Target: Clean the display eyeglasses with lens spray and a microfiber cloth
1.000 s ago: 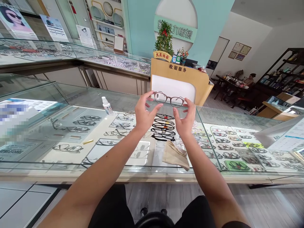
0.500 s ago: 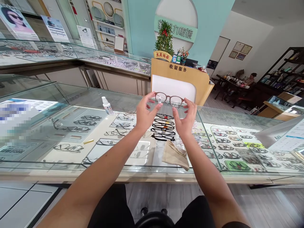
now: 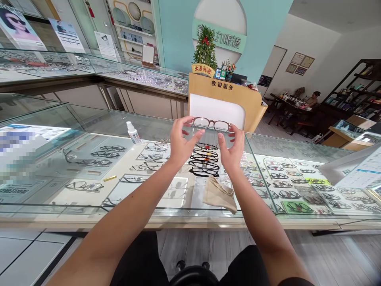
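I hold a pair of brown-framed glasses (image 3: 212, 124) up at arm's length above a glass display counter (image 3: 89, 198). My left hand (image 3: 180, 143) pinches the frame's left end with thumb and fingers. My right hand (image 3: 232, 147) grips the right end the same way. The lenses face me and the frame sits level. Below my hands, several dark glasses frames (image 3: 204, 163) lie in a row on the counter top. A beige cloth (image 3: 219, 194) lies near the counter's front edge, under my right forearm.
A small spray bottle (image 3: 132, 132) stands on the counter to the left. Many frames fill the trays under the glass. A wooden cashier desk (image 3: 256, 104) with a potted plant (image 3: 204, 52) stands behind. A person sits at a far table (image 3: 313, 99) on the right.
The glasses tilted slightly between my hands and now sit level and a little higher. Both hands kept their hold.
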Demonstrator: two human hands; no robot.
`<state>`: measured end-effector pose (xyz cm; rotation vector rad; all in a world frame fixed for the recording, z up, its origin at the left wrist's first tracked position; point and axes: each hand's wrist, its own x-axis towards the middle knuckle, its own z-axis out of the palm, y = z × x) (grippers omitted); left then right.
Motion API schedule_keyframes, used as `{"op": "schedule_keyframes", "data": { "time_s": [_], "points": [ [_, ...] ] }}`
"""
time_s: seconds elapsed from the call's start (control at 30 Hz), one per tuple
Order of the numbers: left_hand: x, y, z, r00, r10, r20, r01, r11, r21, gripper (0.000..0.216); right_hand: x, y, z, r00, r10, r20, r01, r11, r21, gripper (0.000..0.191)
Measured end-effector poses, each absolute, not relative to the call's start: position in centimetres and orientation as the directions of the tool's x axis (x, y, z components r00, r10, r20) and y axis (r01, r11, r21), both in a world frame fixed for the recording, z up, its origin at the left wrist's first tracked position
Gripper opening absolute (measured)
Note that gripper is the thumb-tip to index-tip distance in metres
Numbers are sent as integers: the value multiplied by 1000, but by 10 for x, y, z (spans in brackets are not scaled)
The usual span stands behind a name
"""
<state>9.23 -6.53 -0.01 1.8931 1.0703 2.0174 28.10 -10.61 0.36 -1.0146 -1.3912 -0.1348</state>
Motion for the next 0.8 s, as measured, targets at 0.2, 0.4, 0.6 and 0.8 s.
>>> {"op": "schedule_keyframes", "data": {
  "time_s": [0.2, 0.4, 0.6, 0.8],
  "points": [
    [92, -68, 2, -189, 486, 853, 380, -765, 520, 60, 281, -105, 2, 238, 534, 811, 605, 572, -555, 52],
    [91, -69, 4, -162, 366, 917, 469, -789, 397, 60, 278, -103, -2, 233, 640, 733, 528, 549, -647, 59],
    [92, -66, 0, -154, 393, 906, 451, -788, 418, 60, 276, -106, -1, 233, 633, 738, 512, 566, -647, 62],
    [93, -65, -3, -178, 517, 837, 368, -754, 544, 67, 275, -111, 2, 226, 592, 774, 496, 614, -614, 54]
  ]
}}
